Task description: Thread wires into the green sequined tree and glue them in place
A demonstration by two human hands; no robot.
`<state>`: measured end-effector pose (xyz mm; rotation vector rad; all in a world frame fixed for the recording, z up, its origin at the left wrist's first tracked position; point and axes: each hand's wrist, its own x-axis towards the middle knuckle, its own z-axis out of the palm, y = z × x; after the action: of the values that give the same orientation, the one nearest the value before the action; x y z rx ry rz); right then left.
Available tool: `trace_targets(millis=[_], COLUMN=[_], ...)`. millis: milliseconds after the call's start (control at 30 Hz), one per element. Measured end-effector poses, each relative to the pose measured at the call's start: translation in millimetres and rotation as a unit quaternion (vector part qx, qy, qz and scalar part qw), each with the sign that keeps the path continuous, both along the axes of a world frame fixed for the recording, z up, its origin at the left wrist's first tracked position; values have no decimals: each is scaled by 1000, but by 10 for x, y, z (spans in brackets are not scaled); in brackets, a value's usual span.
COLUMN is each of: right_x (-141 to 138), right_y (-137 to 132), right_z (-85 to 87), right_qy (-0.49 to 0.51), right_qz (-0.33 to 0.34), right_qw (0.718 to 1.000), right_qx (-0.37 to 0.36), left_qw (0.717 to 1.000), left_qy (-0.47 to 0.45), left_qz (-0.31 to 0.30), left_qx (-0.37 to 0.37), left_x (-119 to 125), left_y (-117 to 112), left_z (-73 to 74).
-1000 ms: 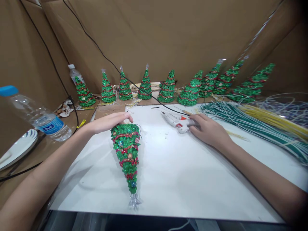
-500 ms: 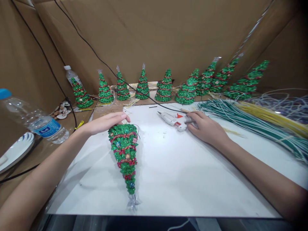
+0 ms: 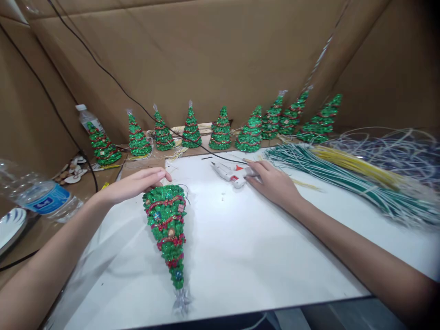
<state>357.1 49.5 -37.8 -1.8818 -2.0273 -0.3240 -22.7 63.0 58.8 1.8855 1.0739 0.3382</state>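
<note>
Tree (image 3: 168,217) garlanded and topped beside left fingers (image 3: 156,175) (grip unclear), glue gun (image 3: 227,173) inside clasping right fingers (image 3: 262,168), remainder unshown.

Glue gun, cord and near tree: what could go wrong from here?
The black cord crosses in front of the standing trees, so a tug might topple one. The near tree has its star close to the board's front edge and could be bumped. The glue gun's nozzle, if hot, might burn skin.

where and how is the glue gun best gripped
Probably by its handle, coming from the right: the glue gun lies on the white board with its nozzle pointing left and away, and its handle extends under the right hand.
</note>
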Motion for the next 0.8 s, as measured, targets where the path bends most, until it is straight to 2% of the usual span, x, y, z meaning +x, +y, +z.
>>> trace_targets(millis=[100, 200, 333, 433, 567, 800], right_x=[17, 154, 553, 877, 1116, 1132], right_y=[-5, -6, -47, -128, -236, -248], right_z=[39, 138, 312, 396, 421, 363], right_qy=[29, 74, 111, 132, 154, 168], right_qz=[0, -36, -117, -150, -146, -121], right_qw=[1000, 997, 987, 979, 973, 965], right_qx=[1, 2, -15, -44, -87, -159], left_qw=[1000, 1000, 1000, 1000, 1000, 1000], left_qy=[3, 5, 17, 23, 27, 25], left_qz=[4, 0, -4, -7, -7, -6], left_qx=[-10, -23, -23, -16, -6, -18], left_x=[-9, -27, -41, -42, -39, -28], left_y=[1, 13, 24, 22, 0, -21], left_z=[9, 7, 20, 43, 79, 119])
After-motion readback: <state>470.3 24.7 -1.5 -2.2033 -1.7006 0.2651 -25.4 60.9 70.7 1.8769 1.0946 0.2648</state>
